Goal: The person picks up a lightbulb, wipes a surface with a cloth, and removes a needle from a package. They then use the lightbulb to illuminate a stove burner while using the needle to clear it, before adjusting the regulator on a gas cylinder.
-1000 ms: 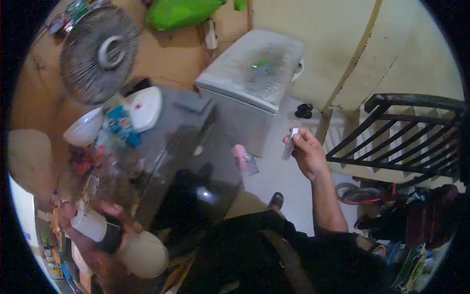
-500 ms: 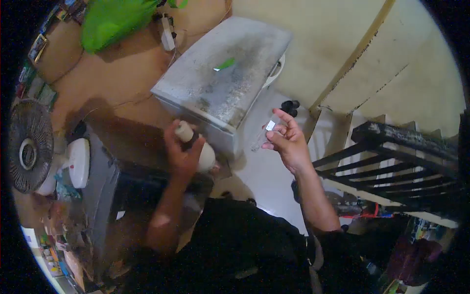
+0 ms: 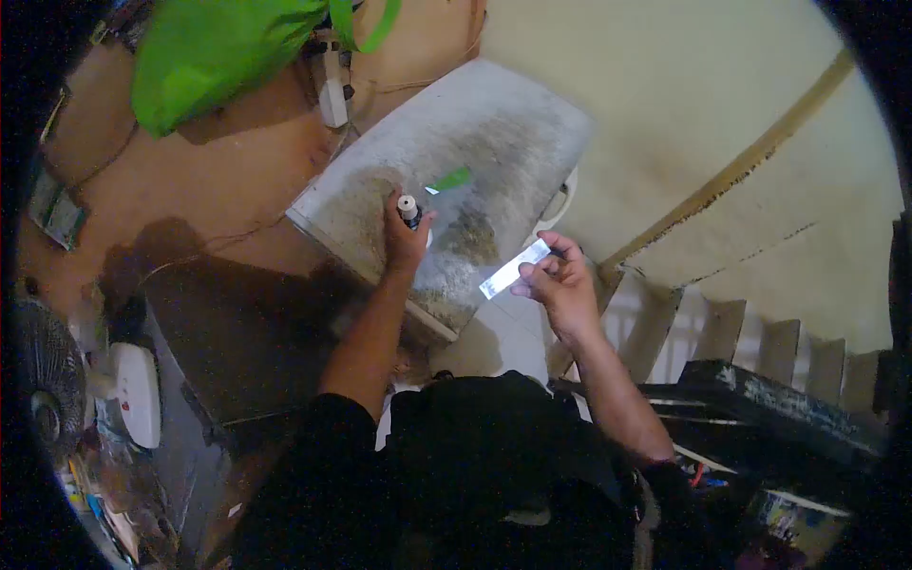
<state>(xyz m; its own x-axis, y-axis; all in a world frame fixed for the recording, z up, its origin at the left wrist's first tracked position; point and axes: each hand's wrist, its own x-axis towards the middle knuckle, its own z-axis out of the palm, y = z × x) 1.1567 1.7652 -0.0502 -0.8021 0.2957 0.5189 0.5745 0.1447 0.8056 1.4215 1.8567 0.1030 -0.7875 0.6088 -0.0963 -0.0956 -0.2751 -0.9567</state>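
Over the grey box (image 3: 475, 171), a small bottle (image 3: 408, 207) is being held upright, cap up, in the left hand (image 3: 404, 242), grip clamped round it. A clear strip (image 3: 513, 269) is being pinched at one end by the right hand (image 3: 560, 285), seemingly to keep its length untouched.

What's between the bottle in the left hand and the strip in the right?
Head view: only bare grey box top shows between the bottle and the strip. The green scrap lies just above that gap.

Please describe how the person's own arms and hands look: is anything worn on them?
Both forearms are bare, and neither the left hand nor the right hand wears a glove. No watch, ring or bracelet can be made out. Dark, probably black, short sleeves of a shirt cover only the upper arms.
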